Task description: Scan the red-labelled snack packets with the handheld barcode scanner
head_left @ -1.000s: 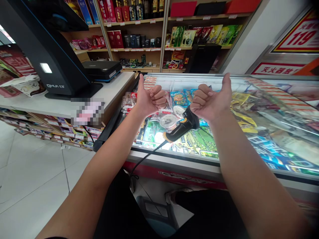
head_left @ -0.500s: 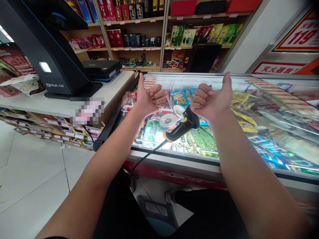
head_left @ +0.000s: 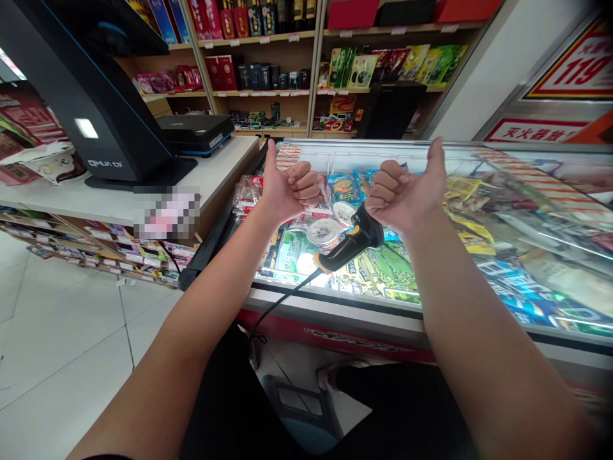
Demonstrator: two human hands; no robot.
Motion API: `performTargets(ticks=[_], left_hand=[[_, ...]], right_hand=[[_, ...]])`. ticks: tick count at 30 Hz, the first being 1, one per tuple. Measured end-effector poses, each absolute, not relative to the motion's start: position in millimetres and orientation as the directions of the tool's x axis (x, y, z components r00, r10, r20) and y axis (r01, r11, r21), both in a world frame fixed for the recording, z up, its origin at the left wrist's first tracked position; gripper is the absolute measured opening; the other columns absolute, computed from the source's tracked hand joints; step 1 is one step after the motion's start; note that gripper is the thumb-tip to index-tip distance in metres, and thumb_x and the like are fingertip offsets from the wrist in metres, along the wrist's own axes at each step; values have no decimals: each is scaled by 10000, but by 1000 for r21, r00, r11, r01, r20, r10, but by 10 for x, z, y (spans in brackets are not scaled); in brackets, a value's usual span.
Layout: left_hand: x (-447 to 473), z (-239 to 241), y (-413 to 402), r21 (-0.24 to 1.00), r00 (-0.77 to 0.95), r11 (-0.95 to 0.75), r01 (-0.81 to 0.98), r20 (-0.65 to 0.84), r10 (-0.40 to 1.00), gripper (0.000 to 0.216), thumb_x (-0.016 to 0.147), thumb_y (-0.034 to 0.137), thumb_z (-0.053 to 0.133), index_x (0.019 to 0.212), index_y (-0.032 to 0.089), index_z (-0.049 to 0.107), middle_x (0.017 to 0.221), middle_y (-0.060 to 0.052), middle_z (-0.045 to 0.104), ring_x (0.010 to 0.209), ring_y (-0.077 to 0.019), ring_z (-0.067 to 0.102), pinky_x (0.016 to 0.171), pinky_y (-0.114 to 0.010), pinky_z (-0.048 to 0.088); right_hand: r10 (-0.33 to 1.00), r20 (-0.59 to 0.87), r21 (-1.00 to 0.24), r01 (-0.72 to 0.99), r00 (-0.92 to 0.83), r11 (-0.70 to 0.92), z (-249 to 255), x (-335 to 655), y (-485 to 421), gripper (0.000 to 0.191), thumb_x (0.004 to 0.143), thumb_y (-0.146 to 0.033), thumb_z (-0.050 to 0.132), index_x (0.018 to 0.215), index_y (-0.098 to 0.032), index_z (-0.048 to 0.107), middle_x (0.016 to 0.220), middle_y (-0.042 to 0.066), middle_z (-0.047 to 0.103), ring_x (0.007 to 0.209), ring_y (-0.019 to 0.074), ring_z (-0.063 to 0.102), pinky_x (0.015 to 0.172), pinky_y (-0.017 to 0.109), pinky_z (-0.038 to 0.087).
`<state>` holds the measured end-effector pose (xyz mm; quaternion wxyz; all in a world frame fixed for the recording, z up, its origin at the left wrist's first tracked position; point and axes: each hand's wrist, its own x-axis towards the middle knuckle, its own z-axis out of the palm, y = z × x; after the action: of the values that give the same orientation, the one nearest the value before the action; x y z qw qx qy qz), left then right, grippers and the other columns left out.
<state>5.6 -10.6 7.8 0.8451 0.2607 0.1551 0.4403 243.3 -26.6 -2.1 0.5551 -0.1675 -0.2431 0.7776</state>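
Note:
Both my arms reach forward over a glass-topped freezer chest. My left hand is a closed fist with the thumb pointing up and holds nothing. My right hand is also a fist with its thumb raised, and nothing is in it. A black and orange barcode scanner lies on the freezer's glass lid just below my right hand, apart from it. Its black cable trails down over the freezer's front edge. Packets of frozen food show under the glass.
A white counter on the left carries a black till screen and a flat black printer. Wooden shelves of boxed goods line the back wall. Light floor tiles lie at lower left.

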Motion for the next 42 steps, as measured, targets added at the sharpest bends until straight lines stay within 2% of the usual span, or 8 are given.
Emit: performTargets(ticks=[5, 10, 15, 21, 26, 30, 37, 42], left_hand=[[52, 69, -95, 611, 553, 452, -650, -28, 833, 678, 901, 848, 259, 593, 244, 250, 468, 58, 207, 351, -79, 287, 365, -245, 224], [52, 58, -87, 576, 573, 476, -665, -16, 820, 689, 894, 853, 285, 581, 242, 226, 459, 54, 223, 345, -73, 278, 355, -244, 235], [58, 68, -95, 563, 575, 489, -666, -29, 817, 703, 885, 865, 285, 569, 239, 229, 459, 55, 212, 348, -72, 265, 349, -241, 220], [35, 25, -46, 648, 585, 433, -627, 25, 810, 706, 900, 859, 220, 569, 235, 241, 463, 48, 236, 357, -69, 280, 369, -241, 260], [43, -21, 1, 746, 520, 299, -595, 73, 851, 717, 865, 894, 244, 586, 233, 268, 459, 54, 241, 353, -63, 273, 372, -238, 274], [51, -26, 7, 787, 496, 254, -562, 75, 865, 707, 859, 896, 249, 606, 237, 256, 474, 58, 222, 368, -62, 259, 382, -245, 268], [51, -22, 5, 804, 497, 234, -547, 87, 863, 716, 855, 903, 240, 597, 236, 220, 482, 55, 208, 380, -59, 236, 389, -248, 256], [54, -20, 4, 819, 480, 204, -536, 97, 872, 722, 867, 894, 226, 584, 230, 250, 470, 50, 221, 370, -59, 249, 389, -248, 265]], right_hand=[[942, 14, -559, -784, -336, -271, -15, 2427, -272, 690, 824, -838, 551, 673, -252, 220, 478, -61, 210, 391, 99, 147, 362, 299, 133], [950, -11, -575, -775, -313, -262, 3, 2419, -284, 694, 842, -861, 490, 672, -253, 202, 471, -57, 227, 392, 99, 135, 362, 302, 132], [945, -4, -562, -781, -326, -272, 0, 2424, -281, 679, 838, -848, 517, 661, -255, 239, 472, -58, 228, 391, 104, 151, 364, 301, 141], [944, -7, -561, -780, -329, -276, 3, 2428, -279, 673, 835, -850, 522, 665, -256, 254, 473, -58, 219, 397, 108, 159, 373, 306, 130], [951, -12, -614, -748, -310, -251, 13, 2427, -286, 655, 862, -845, 481, 661, -257, 275, 481, -54, 229, 401, 109, 160, 394, 318, 117], [961, -13, -669, -712, -277, -214, 15, 2420, -296, 653, 873, -844, 461, 659, -256, 277, 484, -53, 233, 406, 108, 146, 406, 326, 115], [974, -9, -741, -653, -226, -158, 11, 2413, -300, 647, 874, -854, 444, 657, -261, 304, 477, -46, 250, 416, 119, 178, 409, 323, 136], [979, -1, -783, -608, -206, -129, 6, 2408, -297, 673, 862, -875, 438, 642, -258, 284, 470, -45, 247, 415, 111, 163, 408, 317, 145]])
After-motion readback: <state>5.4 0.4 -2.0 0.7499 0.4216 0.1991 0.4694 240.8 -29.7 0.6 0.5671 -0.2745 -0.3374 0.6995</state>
